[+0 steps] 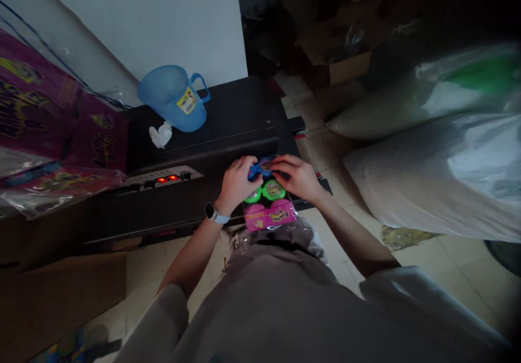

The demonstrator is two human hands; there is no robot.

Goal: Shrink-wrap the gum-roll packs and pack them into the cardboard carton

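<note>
Through my feed I see a black machine [232, 108] with a blue jug [173, 100] near the back edge of its top, a crumpled tissue [161, 134] by the jug, and two lit red switches [167, 178] on its front face. Pink boxes [36, 102] in clear wrap crowd its left end; pale sacks [423, 173] lie to the right on the tiled floor [459, 254]. The candy pack [271, 192] sits at the machine's front edge, near the right corner. Its long axis runs from the wearer's body towards the machine, the pink label [271, 218] at the near end, green cases [273, 190] in between, blue cases [266, 164] at the far end. I have the left hand [238, 184] grasping the blue cases; the right hand [300, 178] touches them with its fingertips, though I can't tell whether it grips.
</note>
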